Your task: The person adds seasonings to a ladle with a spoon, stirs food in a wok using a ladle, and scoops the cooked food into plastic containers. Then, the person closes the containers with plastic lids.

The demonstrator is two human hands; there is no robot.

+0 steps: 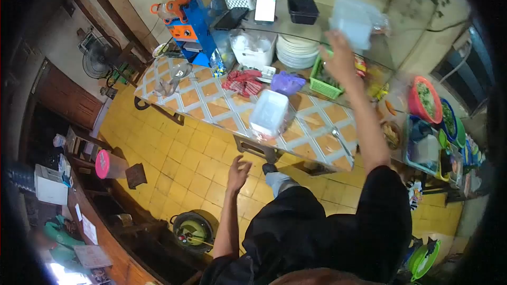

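My right hand is raised at the glass shelf, fingers stretched and apart, just below and left of a stack of clear plastic containers. Whether the fingertips touch the stack I cannot tell. Low over the yellow floor, my left hand is open and holds nothing. Another pale plastic container rests near the front edge of the tiled table. Beside it lie a purple bag and a red cloth. A green basket stands below my right hand.
The shelf holds a lit phone and a black container. Plates are stacked beneath it. Tongs lie at the table's right end, near a red basin. A person is at the lower left.
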